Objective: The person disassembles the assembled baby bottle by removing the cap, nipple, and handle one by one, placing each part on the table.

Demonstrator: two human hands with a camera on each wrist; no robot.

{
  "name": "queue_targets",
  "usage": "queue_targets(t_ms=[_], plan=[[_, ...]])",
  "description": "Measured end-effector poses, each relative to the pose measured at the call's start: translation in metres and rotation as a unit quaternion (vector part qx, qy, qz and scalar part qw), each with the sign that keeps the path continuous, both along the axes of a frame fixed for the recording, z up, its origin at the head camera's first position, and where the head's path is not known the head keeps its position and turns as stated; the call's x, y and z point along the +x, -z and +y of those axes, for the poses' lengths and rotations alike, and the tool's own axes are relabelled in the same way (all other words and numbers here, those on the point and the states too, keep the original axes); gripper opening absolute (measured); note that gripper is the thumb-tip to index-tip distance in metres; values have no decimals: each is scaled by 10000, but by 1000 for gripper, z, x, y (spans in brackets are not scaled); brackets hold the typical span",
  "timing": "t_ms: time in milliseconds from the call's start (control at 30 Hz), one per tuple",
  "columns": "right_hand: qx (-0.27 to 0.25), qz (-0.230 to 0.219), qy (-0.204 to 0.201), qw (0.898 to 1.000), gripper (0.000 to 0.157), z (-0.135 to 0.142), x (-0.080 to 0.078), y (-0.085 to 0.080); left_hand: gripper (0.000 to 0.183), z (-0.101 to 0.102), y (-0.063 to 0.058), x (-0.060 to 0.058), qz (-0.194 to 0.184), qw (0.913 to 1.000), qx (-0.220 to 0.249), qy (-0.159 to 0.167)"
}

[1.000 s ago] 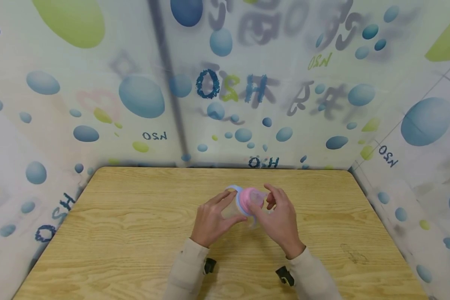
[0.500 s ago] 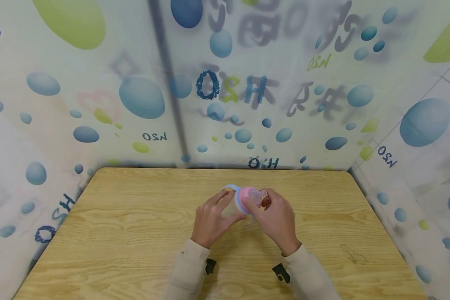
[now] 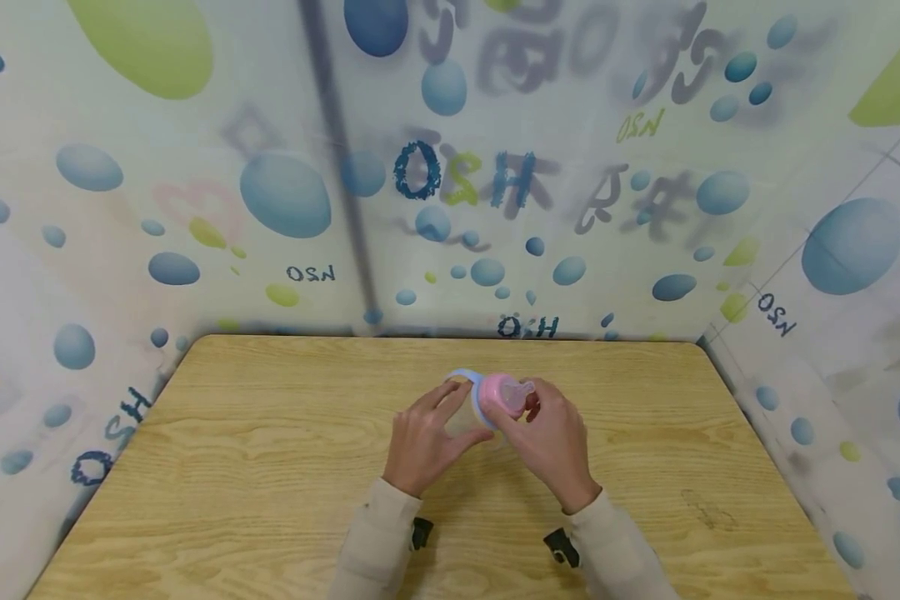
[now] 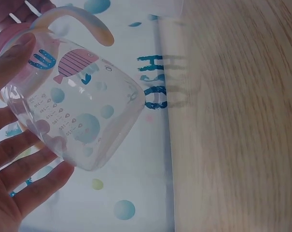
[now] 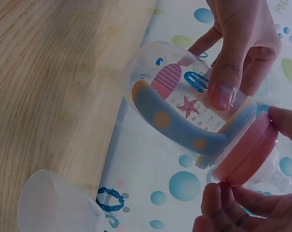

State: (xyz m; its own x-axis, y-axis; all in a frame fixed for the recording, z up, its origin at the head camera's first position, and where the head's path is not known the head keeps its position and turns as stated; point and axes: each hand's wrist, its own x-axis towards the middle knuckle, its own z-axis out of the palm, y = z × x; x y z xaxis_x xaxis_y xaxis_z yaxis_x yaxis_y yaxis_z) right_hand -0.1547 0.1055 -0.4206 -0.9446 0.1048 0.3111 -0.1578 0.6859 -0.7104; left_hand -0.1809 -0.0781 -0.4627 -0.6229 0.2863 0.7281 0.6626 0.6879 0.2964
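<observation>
A clear baby bottle (image 4: 95,113) with printed fish and measuring marks is held tilted above the table. My left hand (image 3: 420,437) grips its body, thumb on one side and fingers on the other. The pink screw ring (image 3: 493,390) faces right, with a clear teat (image 3: 516,389) on it. My right hand (image 3: 555,442) holds this ring, thumb on its near side and fingers curled beyond. Blue handles with orange spots, one handle (image 5: 172,123) plain in the right wrist view, sit below the ring.
A translucent white cup-like piece (image 5: 59,203) appears by the table edge in the right wrist view. The wooden table (image 3: 232,467) meets a wall (image 3: 285,117) printed with blue and green drops. Another wall (image 3: 847,333) stands on the right.
The fingers of my right hand have closed in around the ring from a more spread position. The bottle has shifted slightly left, and its lower handle now hardly shows. The left hand has barely moved.
</observation>
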Motion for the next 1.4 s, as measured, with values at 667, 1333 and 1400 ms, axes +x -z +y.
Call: queue_targets(t_ms=[667, 1333, 1400], plan=[[-705, -103, -1259, 9895, 60, 17, 3, -7, 69, -2, -2, 1, -298, 9978, 266, 528], [-790, 304, -956, 9918, 54, 37, 4, -17, 69, -2, -3, 2, -413, 9976, 229, 504], [-767, 262, -851, 9931, 54, 43, 3, -17, 70, -1, -3, 1, -406, 9976, 244, 508]])
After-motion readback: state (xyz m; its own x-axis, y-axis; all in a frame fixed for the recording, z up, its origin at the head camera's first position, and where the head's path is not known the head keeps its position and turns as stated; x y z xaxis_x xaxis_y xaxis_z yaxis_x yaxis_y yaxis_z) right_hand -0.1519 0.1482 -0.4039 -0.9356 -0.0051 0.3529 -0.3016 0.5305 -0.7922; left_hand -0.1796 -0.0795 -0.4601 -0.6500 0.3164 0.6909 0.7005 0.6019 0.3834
